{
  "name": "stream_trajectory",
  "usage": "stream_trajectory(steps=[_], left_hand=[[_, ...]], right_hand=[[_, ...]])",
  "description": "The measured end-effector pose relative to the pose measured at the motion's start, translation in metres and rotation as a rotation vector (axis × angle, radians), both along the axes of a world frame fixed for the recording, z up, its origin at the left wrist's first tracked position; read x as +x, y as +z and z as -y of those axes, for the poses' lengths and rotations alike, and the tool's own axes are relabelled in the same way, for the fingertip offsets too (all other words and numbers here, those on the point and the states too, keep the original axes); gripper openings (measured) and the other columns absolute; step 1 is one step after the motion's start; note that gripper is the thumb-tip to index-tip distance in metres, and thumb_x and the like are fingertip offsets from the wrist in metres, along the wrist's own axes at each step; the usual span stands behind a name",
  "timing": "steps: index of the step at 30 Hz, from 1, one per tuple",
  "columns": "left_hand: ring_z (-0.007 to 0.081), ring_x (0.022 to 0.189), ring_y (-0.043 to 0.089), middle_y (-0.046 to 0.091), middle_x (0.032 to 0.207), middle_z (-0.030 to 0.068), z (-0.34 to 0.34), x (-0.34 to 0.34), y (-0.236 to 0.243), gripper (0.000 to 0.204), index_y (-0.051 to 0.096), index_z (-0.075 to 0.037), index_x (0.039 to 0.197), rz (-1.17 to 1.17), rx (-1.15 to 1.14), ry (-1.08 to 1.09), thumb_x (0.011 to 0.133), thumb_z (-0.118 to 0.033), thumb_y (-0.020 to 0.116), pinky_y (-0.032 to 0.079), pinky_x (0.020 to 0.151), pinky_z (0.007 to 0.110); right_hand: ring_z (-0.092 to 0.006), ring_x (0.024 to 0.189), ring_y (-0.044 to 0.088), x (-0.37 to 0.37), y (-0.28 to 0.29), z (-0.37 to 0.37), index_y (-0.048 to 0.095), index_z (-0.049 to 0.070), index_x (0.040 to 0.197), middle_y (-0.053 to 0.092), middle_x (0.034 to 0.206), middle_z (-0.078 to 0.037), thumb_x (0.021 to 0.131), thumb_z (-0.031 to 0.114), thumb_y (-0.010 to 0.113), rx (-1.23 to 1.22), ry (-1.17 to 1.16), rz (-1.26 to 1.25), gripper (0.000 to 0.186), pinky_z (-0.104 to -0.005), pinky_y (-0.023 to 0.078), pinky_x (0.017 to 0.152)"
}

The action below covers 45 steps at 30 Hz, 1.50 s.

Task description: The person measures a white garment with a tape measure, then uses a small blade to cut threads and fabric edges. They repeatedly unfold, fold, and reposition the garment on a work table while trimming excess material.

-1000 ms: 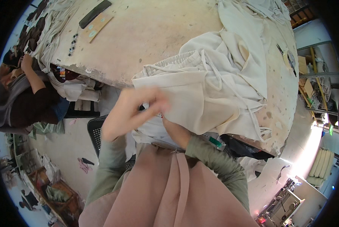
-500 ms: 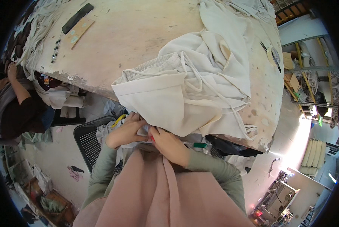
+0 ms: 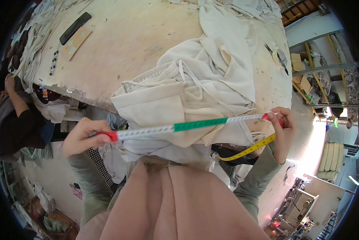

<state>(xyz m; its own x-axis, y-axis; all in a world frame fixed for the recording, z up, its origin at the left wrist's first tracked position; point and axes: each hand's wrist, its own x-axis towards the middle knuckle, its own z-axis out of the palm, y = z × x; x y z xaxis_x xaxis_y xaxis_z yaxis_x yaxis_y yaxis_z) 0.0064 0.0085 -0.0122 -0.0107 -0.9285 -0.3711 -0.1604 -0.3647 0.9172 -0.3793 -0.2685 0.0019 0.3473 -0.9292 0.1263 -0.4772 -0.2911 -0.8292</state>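
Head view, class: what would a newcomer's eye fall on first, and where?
The tape measure, white with a bright green band, stretched between the left grip and right grip, likely catches the eye first. Behind it, a pale drawstring garment lies rumpled on the table.

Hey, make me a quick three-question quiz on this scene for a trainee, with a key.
1. What colour is the middle stretch of the tape measure between the left hand and right hand?
2. True or false: the tape measure sags loosely between the hands.
3. The pale garment lies mostly on: A) a chair, B) the table, C) the floor.

Key: 1. green; 2. false, it is pulled nearly straight; 3. B.
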Motion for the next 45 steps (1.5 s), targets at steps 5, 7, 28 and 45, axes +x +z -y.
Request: stream_trajectory(steps=[5, 7, 28, 45], left_hand=[[0.0026, 0.055, 0.043, 0.052, 0.06, -0.0033, -0.012, 0.023, -0.004, 0.022, 0.06, -0.002, 0.074, 0.199, -0.15, 0.204, 0.075, -0.019, 0.074, 0.029, 0.051, 0.021], [0.0029, 0.055, 0.042, 0.052, 0.062, -0.0038, -0.014, 0.03, -0.003, 0.023, 0.059, -0.002, 0.073, 0.195, -0.189, 0.305, 0.075, -0.019, 0.074, 0.029, 0.051, 0.021], [0.0078, 0.059, 0.038, 0.049, 0.063, 0.0016, 0.126, -0.083, 0.0, 0.018, 0.059, -0.001, 0.083, 0.211, -0.227, 0.156, 0.085, -0.017, 0.066, 0.034, 0.053, 0.025], [0.024, 0.076, 0.054, 0.059, 0.073, 0.009, 0.145, -0.101, -0.021, 0.02, 0.06, -0.002, 0.086, 0.618, -0.518, 0.494, 0.08, -0.019, 0.069, 0.042, 0.066, 0.033]], right_hand=[[-0.0046, 0.063, 0.046, -0.031, -0.023, 0.043, 0.066, 0.006, 0.094, 0.052, 0.068, 0.002, 0.082, 0.011, 0.069, -0.195, -0.193, -0.132, 0.013, -0.0189, 0.034, 0.058], [-0.0073, 0.065, 0.048, -0.045, -0.031, 0.065, 0.067, 0.008, 0.094, 0.054, 0.069, 0.001, 0.083, 0.017, 0.069, -0.288, -0.314, -0.231, 0.015, -0.0215, 0.036, 0.059], [-0.0064, 0.056, 0.046, 0.129, -0.017, 0.0, 0.066, 0.006, 0.102, 0.054, 0.058, 0.001, 0.081, 0.022, 0.071, 0.252, 0.734, -0.125, 0.026, -0.0232, 0.035, 0.054], [-0.0274, 0.075, 0.058, 0.135, -0.06, 0.023, 0.064, 0.003, 0.099, 0.061, 0.081, -0.01, 0.088, 0.017, 0.062, 0.01, 0.805, 0.072, 0.018, -0.0364, 0.045, 0.072]])
